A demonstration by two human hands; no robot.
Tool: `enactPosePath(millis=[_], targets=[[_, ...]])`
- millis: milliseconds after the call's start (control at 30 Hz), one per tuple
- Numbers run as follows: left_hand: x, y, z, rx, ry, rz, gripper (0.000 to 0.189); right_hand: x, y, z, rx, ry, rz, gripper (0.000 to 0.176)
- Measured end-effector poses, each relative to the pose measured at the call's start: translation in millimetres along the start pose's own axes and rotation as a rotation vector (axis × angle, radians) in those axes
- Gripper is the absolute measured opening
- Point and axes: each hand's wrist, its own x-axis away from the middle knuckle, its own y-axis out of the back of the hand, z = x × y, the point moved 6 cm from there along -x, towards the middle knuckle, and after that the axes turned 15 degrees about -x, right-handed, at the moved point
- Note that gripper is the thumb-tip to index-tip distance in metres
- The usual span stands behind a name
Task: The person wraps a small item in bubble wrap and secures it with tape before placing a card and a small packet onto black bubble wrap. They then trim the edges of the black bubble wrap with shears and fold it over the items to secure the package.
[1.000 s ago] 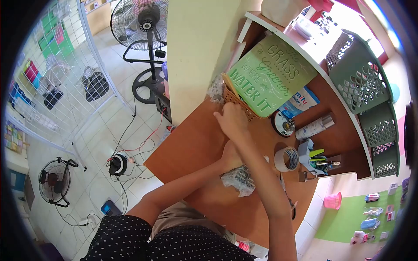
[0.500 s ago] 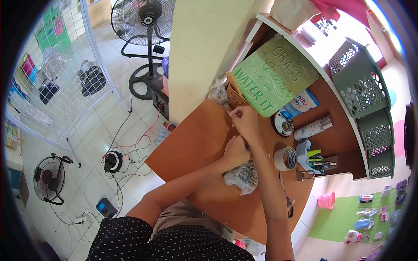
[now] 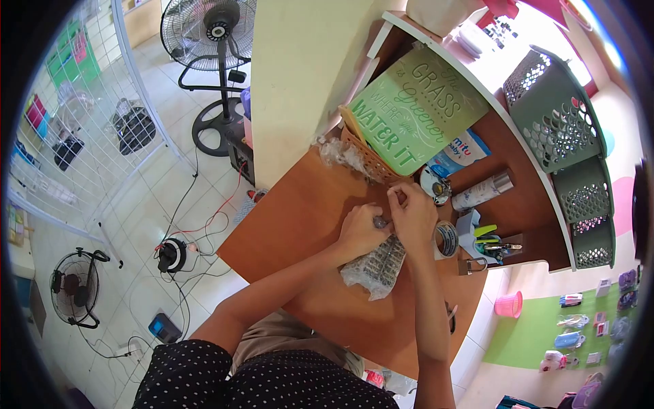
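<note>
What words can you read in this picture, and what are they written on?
"GRASS", "Greener", "WHERE", "WATER IT": on the green sign; its small linking words are blurred.
"mitu": on the blue pack under the sign.
The label on the spray can and the print on the wrapped packet: too small to read.

Bright daylight, strong fisheye.
Light floods in from the far right, where the top corner burns out white; shadows on the desk [image 3: 293, 204] are soft and short. The bubble wrap [image 3: 377, 266] glints. The centre is sharp; the edges bend, soften and fall into a black round vignette.
</note>
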Motion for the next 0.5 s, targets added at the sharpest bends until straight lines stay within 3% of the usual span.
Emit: enactPosePath(millis=[100,300,367,400,467,500], targets=[[0,1,-4,0.035,-0.037,0.013,0.02,9,9,3,0.081,-0.018,-0.037,0.013],[9,24,-21,-0.315,-0.091,-0.071,0.026,18,10,-15,0.134,-0.018,-0.129,0.015],[9,46,-24,-0.347,-0.133,-0.324,0.031,19,8,-17,0.11,0.01,-0.172,0.015],[3,50,-21,-0.348,-0.137,-0.322,0.031,19,6,-17,0.11,0.008,-0.177,0.015],[-1,68,-29,-0.422,-0.365,-0.641,0.031,21,7,-12,0.081,0.061,-0.247,0.012],[-4,68,-24,-0.423,-0.369,-0.639,0.031,21,5,-12,0.08,0.059,-0.251,0.012]])
